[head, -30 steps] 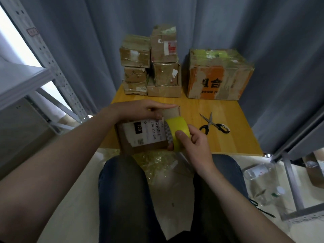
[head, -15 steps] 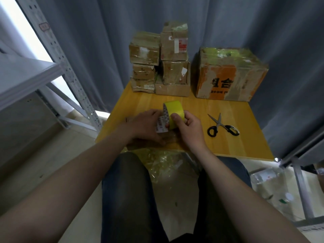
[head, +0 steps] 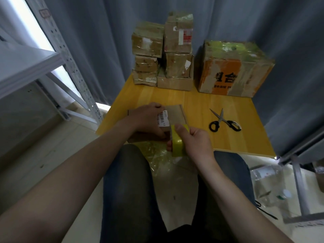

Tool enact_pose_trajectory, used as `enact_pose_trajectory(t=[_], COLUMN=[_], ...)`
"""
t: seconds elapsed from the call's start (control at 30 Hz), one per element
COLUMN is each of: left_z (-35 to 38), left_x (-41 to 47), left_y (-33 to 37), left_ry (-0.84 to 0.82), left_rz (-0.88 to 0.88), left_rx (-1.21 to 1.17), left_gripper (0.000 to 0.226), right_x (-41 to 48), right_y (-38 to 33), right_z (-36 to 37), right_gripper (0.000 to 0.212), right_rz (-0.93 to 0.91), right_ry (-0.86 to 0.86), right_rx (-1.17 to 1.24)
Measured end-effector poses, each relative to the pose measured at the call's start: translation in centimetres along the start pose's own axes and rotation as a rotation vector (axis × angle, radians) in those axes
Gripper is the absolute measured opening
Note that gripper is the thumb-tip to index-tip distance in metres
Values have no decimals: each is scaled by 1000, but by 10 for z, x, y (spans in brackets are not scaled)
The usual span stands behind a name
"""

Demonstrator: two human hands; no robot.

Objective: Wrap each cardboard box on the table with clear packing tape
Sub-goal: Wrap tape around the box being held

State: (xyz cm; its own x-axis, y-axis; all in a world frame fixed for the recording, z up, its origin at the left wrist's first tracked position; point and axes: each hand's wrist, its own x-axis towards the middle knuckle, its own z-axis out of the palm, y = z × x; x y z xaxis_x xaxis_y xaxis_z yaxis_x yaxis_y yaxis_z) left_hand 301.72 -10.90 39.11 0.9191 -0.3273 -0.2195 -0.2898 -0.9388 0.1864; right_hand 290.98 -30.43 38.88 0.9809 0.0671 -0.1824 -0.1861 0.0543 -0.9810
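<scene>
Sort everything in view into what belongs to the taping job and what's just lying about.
Job: labelled cardboard box, left hand gripping it; tape roll in right hand; scissors; stacked boxes; large box.
Lying about: plastic bottle, crumpled plastic film, shelving rack.

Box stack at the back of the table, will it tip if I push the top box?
Probably. The top box stands highest, atop two others, so a shove would likely topple it. Its glossy wrap may let it slide first. The big box beside sits low and wide, likely steadier.
</scene>
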Motion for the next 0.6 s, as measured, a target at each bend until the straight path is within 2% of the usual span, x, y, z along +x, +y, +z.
enact_pose_trajectory(t=[0.13, 0.27, 0.37, 0.6], left_z=[1, 1, 1, -9], left_x=[0, -2, 0, 24], left_y=[-2, 0, 0, 11], left_ry=[-25, -34, -47, -281], left_rz=[3, 13, -1, 34], left_rx=[33, 55, 34, 204], left_gripper=[129, 128, 136, 151], right_x=[-8, -15, -12, -12], right_y=[30, 55, 62, 67], right_z=[1, 1, 4, 1], right_gripper=[36, 36, 37, 43], right_rz=[46, 90, 108, 125], right_ry=[-4, 12, 16, -23], right_rx=[-74, -38, -12, 15])
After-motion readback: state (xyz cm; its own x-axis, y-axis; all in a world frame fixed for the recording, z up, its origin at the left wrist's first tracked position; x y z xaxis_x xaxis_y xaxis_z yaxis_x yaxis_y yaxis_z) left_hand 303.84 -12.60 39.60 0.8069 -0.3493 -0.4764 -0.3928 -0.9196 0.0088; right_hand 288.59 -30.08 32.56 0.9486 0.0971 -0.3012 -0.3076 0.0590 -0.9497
